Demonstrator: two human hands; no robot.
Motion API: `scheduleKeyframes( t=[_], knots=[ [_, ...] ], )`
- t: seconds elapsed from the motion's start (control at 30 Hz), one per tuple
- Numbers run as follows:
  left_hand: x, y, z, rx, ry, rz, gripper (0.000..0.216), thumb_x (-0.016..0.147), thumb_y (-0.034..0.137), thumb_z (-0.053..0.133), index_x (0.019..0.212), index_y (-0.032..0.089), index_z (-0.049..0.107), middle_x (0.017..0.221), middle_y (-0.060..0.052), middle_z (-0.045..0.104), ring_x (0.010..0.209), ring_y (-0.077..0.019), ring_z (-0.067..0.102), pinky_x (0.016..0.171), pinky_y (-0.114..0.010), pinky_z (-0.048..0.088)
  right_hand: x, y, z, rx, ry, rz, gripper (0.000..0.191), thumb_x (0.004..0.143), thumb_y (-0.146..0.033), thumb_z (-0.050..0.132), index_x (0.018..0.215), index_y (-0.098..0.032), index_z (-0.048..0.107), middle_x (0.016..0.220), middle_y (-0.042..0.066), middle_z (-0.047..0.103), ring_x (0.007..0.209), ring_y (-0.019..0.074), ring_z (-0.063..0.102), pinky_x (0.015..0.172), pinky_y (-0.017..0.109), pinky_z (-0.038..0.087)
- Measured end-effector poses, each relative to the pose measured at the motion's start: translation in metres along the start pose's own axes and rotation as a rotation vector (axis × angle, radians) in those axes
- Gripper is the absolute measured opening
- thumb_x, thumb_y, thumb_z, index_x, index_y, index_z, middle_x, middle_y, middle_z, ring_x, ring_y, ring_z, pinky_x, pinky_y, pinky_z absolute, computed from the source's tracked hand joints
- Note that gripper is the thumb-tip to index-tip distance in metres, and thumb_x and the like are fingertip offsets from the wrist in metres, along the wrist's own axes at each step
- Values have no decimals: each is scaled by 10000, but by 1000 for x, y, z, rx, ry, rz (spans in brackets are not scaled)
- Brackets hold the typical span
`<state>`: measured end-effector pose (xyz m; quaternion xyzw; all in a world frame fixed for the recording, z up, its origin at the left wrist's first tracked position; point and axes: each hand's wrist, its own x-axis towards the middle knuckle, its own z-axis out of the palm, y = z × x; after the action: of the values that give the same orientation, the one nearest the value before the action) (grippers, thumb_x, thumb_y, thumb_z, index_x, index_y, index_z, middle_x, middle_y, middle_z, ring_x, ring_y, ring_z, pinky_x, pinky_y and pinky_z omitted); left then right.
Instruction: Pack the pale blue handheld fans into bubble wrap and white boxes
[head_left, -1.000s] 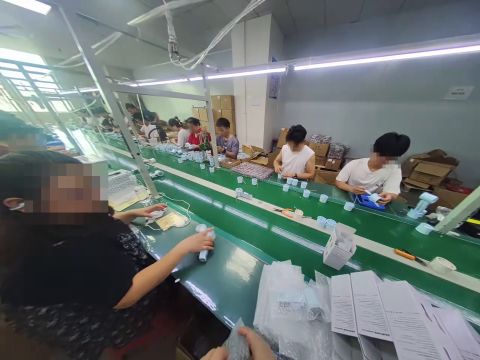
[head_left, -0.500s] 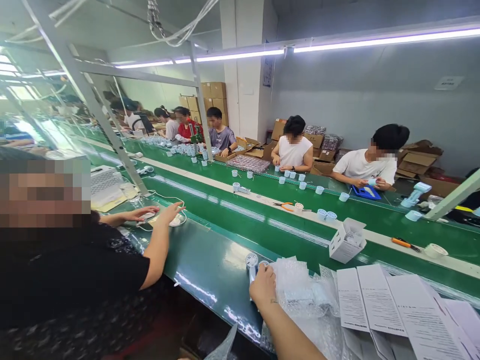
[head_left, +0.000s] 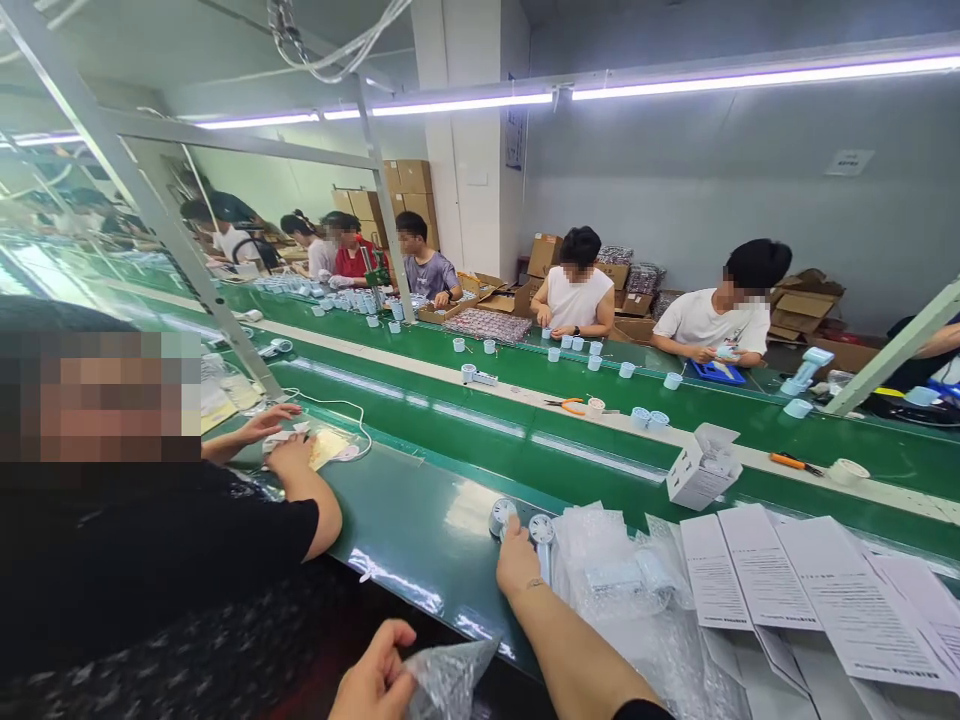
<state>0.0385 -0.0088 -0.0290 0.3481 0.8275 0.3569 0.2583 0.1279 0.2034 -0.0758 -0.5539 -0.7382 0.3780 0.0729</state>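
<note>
Right hand [head_left: 517, 560]: extended forward onto the green bench [head_left: 420, 540], palm down, fingers curled over the near end of a small pale-blue fan [head_left: 501, 517]. Whether the fingers clamp it fully cannot be told.
Fan position: at 12 o'clock from the right hand, touching the fingertips. A second fan [head_left: 541, 532] lies just beside it at 3 o'clock.
Fan long axis: roughly 12-to-6, round head at the far end, handle under the hand.
Left hand [head_left: 375, 680]: low, at the near bench edge, at 8 o'clock from the right hand, pinched closed on a bubble-wrap bag [head_left: 448, 678].
Nearer hand: the right, in contact. The left is well apart from both fans.
Right forearm: runs from 5 o'clock up to the wrist, straight.
Adjacent: stack of bubble-wrap bags [head_left: 615, 580] at 3 o'clock of the right hand, printed leaflets [head_left: 780, 590] beyond it.
Co-worker's hands [head_left: 281, 440]: at 10 o'clock, well apart.
</note>
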Motion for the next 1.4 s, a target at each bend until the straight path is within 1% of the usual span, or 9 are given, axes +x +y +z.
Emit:
scheduleKeyframes(
  t=[0.13, 0.3, 0.37, 0.47, 0.63, 0.83, 0.97, 1.27, 1.4],
  knots=[
    [38, 18, -16, 108, 24, -8, 99, 653, 311, 444, 596, 231, 450, 475, 87, 297, 507, -135, 368, 523, -244, 252, -33, 11, -36, 266, -103, -85, 440, 785, -182, 517, 1217, -154, 442, 1082, 128, 619, 939, 236, 642, 836, 375, 501],
    [69, 46, 6, 58, -74, 39, 86, 613, 256, 490, 542, 212, 472, 509, 58, 445, 556, -142, 455, 542, -243, 304, -117, 34, -71, 1061, -613, -99, 402, 738, -358, 662, 1058, -180, 496, 868, 42, 638, 689, 160, 628, 594, 294, 524],
    [72, 56, 17, 29, -168, 58, 89, 618, 265, 508, 556, 201, 502, 516, 58, 470, 539, -135, 472, 526, -236, 328, -142, 42, -70, 1177, -725, -27, 409, 722, -413, 718, 976, -166, 515, 769, 22, 625, 616, 131, 598, 537, 258, 499],
    [68, 70, 24, 25, -302, 97, 131, 647, 294, 518, 614, 178, 567, 529, 54, 502, 514, -125, 471, 512, -233, 340, -159, 55, -58, 1174, -668, 39, 462, 687, -425, 758, 985, -172, 512, 748, -19, 581, 533, 89, 529, 492, 249, 484],
    [60, 94, 24, 143, -416, 202, 157, 652, 261, 542, 694, 164, 657, 481, 69, 458, 494, -125, 430, 512, -242, 281, -171, 66, -60, 1015, -418, 140, 781, 622, -413, 776, 1274, -221, 391, 750, -67, 488, 528, 78, 473, 472, 230, 409],
    [47, 116, 44, 241, -460, 300, 218, 660, 368, 632, 769, 194, 704, 520, 68, 468, 550, -137, 443, 545, -244, 283, -186, 61, -83, 1071, -556, 22, 1044, 534, -282, 818, 1392, -134, 242, 730, -69, 535, 577, 79, 481, 547, 225, 349],
    [42, 124, 50, 237, -516, 320, 251, 675, 417, 615, 683, 181, 702, 466, 73, 409, 503, -123, 399, 507, -241, 269, -182, 76, -87, 1084, -545, 66, 1046, 529, -317, 809, 1386, -128, 239, 689, -76, 524, 544, 86, 470, 513, 224, 321],
    [19, 148, 63, 177, -527, 476, 407, 806, 472, 452, 679, 166, 688, 612, 12, 578, 645, -148, 501, 609, -234, 365, -180, 114, -109, 1091, -520, 75, 884, 620, -361, 695, 1408, -188, 334, 770, -20, 576, 513, 110, 491, 477, 269, 417],
    [8, 158, 72, 105, -616, 497, 370, 814, 455, 486, 744, 176, 719, 636, 11, 589, 642, -146, 496, 610, -233, 358, -179, 128, -114, 1116, -514, 85, 1027, 632, -356, 696, 1491, -206, 153, 825, -2, 599, 544, 127, 518, 490, 274, 428]
  ],
)
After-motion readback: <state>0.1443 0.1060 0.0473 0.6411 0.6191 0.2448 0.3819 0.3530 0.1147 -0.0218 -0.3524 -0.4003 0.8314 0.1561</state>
